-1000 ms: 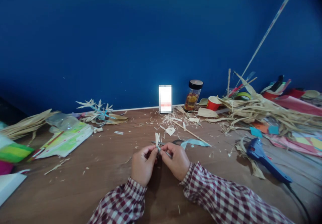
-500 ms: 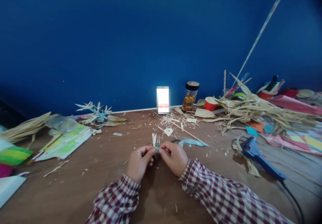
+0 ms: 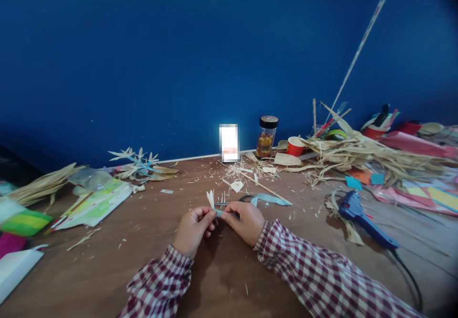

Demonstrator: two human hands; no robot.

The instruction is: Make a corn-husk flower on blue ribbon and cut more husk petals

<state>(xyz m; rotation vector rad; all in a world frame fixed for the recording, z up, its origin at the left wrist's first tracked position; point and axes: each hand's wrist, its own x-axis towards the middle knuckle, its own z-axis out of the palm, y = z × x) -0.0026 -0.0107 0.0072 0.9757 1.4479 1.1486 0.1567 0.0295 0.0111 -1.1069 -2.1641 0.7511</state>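
Note:
Low over the middle of the wooden table, my left hand (image 3: 195,230) pinches a small pale flower of dried husk (image 3: 211,199), its narrow petals fanning upward. My right hand (image 3: 246,220) is closed on a light blue paper strip (image 3: 219,212), whose near end meets the flower's base at the left fingertips. Beyond the right hand the blue strip (image 3: 270,199) trails over the table. Scissors (image 3: 246,198) lie just behind the hands, partly covered by them. Whether the strip is wrapped round the stem cannot be made out.
A blue glue gun (image 3: 367,220) with a cord lies at right, near a heap of dried husks (image 3: 368,153). A jar (image 3: 266,137) and red paper cup (image 3: 295,146) stand by the wall. Finished-looking husk flowers (image 3: 139,160) lie at left. Scraps and a thin stick (image 3: 266,189) lie ahead.
My left hand has shifted slightly left and the flower now tilts left. A longer stretch of blue strip shows between the two hands. The view has turned slightly.

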